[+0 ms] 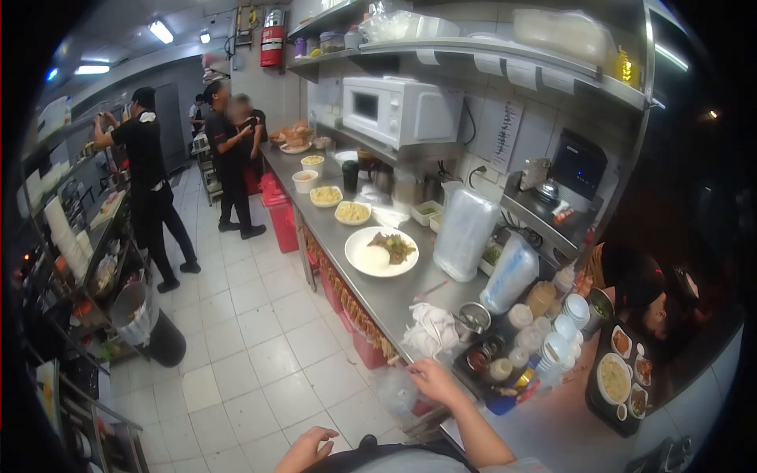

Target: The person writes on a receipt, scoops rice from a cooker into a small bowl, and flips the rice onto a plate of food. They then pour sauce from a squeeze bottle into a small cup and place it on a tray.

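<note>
My left hand [312, 446] hangs low in front of my body over the tiled floor, fingers loosely bent and apart, holding nothing. At the counter's front edge is my right hand [432, 382], its fingers apart with nothing in them. Just beyond it lies a crumpled white cloth [432, 329]. A metal pot [474, 318] stands beside the cloth. Farther along the steel counter [378, 302] sits a white plate [359, 264] with a white mound, dark meat and greens. Behind that plate are bowls of pale yellowish food [352, 212].
Sauce bottles [541, 298] and stacked cups [576, 309] crowd the right side, near a tray [597, 392] of dishes. Plastic-wrapped stacks [467, 234] stand below the microwave [402, 110]. A grey bin [162, 339] and people in dark clothes [150, 165] occupy the left aisle.
</note>
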{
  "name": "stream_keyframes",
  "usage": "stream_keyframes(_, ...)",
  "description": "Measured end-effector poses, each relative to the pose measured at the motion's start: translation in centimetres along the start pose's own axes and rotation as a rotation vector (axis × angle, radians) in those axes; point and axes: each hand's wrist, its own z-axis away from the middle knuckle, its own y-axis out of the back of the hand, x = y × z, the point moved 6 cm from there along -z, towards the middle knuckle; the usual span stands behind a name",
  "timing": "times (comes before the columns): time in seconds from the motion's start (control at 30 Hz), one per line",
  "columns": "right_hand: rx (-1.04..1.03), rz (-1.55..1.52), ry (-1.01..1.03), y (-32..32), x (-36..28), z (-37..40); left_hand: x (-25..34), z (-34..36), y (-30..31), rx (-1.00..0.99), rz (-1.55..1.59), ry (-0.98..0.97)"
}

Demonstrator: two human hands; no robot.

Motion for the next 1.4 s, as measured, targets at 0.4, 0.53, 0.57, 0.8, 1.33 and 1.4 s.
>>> stream_keyframes(0.4, 0.184, 0.679, -0.236, -3.4, 10.9, -12.9, -2.4, -28.6, 9.1, -0.010, 0.078, -0.291)
stream_keyframes(0.53, 0.254, 0.643, -0.329, -2.8, 11.1, -14.0, -5.8, -43.5, 9.3, 0.025, 0.341, -0.287)
stream_keyframes(0.57, 0.304, 0.642, -0.375, -2.2, 10.6, -14.1, -6.6, -47.5, 9.7, 0.117, 0.491, -0.256)
stream_keyframes(0.8, 0.685, 0.253, -0.437, 3.4, 5.5, -16.7, -8.3, -65.2, 8.8, 0.169, 0.359, -0.154)
stream_keyframes(1.33, 0.953, -0.384, -0.657, 7.1, 13.2, -25.5, -3.3, -72.4, 9.8, -0.363, 0.043, -0.577)
stream_keyframes(1.4, 0.889, -0.340, -0.667, 7.3, 14.7, -27.3, -2.2, -71.8, 10.2, -0.380, 0.031, -0.555)
